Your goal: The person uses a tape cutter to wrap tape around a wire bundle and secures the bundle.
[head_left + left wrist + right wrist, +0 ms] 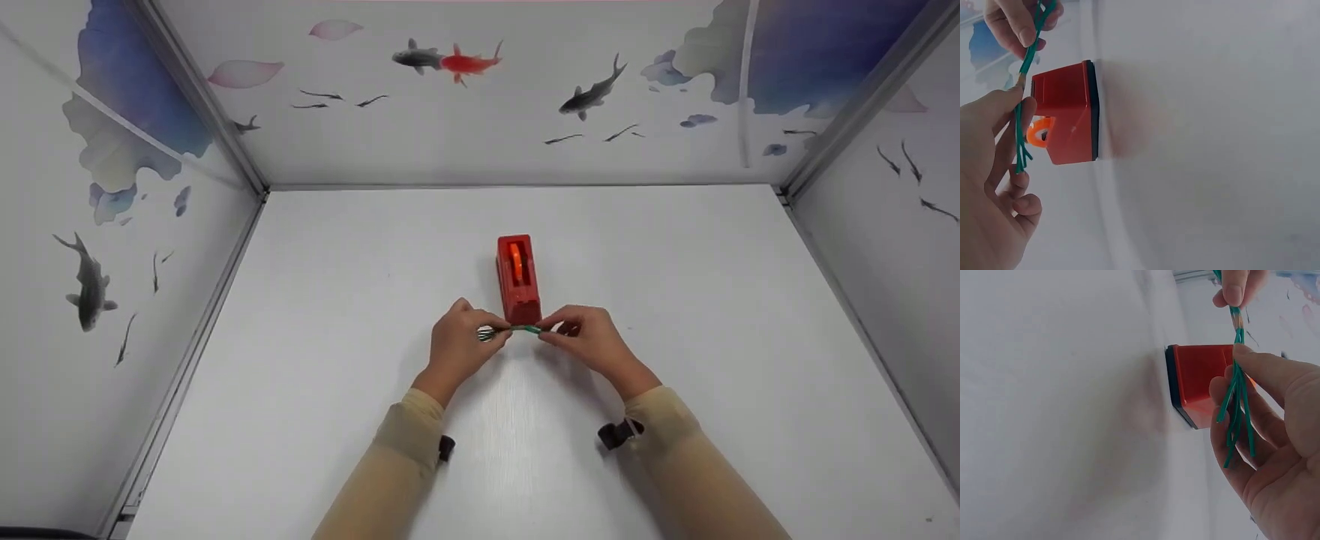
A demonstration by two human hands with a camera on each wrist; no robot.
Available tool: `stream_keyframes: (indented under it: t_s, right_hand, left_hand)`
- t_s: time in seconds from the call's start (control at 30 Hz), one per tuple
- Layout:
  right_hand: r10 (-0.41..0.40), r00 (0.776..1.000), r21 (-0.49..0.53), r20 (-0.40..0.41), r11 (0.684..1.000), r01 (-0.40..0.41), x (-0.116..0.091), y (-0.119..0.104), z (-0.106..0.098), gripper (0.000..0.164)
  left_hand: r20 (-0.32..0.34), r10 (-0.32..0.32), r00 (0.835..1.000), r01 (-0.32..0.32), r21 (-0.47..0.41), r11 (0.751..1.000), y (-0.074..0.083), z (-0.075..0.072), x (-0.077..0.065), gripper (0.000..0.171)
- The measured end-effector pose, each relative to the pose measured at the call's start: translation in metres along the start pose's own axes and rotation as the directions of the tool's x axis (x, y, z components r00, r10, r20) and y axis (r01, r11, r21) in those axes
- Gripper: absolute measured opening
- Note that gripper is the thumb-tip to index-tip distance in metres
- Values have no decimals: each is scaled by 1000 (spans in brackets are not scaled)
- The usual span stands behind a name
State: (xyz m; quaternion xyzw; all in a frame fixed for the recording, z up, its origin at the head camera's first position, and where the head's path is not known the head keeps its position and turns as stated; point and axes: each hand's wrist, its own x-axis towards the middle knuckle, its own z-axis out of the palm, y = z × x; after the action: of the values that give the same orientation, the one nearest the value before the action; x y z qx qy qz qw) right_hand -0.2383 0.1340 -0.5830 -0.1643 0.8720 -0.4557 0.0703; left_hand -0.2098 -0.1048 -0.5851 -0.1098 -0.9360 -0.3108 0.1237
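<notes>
Both hands hold a bundle of thin green twist ties between them, in front of the tape dispenser. A brownish band of tape wraps the bundle's middle. My left hand pinches it with thumb and forefinger on one side of the band, and loose strands hang past its palm. On the other side my right hand pinches the bundle the same way, its strand ends fanned out over the fingers. Just beyond stands a red tape dispenser with a black base and an orange wheel, its near end right behind the bundle.
The white tabletop is bounded by printed panels at the back and both sides, with metal edging in the corners. Small black cameras sit at the wrists, over beige sleeves.
</notes>
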Motion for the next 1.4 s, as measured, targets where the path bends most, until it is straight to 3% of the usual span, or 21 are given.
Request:
stream_keyframes:
  t_s: [0.13, 0.27, 0.47, 0.67, 0.97, 1.23, 1.4]
  right_hand:
    - [-18, 1000, -65, 19, 998, 19, 1, 2, 1, 19]
    - [16, 1000, -118, 3, 993, -15, 3, 3, 5, 18]
    - [87, 996, -179, 9, 980, -84, 4, 3, 9, 14]
    - [141, 990, -214, 22, 968, -133, 2, 5, 15, 7]
    - [178, 983, -173, 47, 971, -168, 5, 5, 13, 8]
    - [216, 974, -189, 67, 961, -200, 3, 6, 10, 14]
    - [251, 964, -209, 89, 951, -229, 3, 5, 7, 17]
  left_hand:
    - [76, -99, 992, 99, 1, 995, 0, 1, 1, 17]
    - [135, -171, 976, 169, 28, 985, 3, 4, 4, 17]
    - [193, -202, 960, 188, 90, 978, 5, 9, 9, 9]
    - [269, -258, 928, 243, 88, 966, 5, 12, 7, 5]
    - [291, -236, 927, 217, 96, 971, 4, 11, 8, 5]
    - [325, -302, 896, 309, 31, 951, 2, 11, 5, 9]
    - [307, -330, 893, 341, 18, 940, 0, 7, 3, 12]
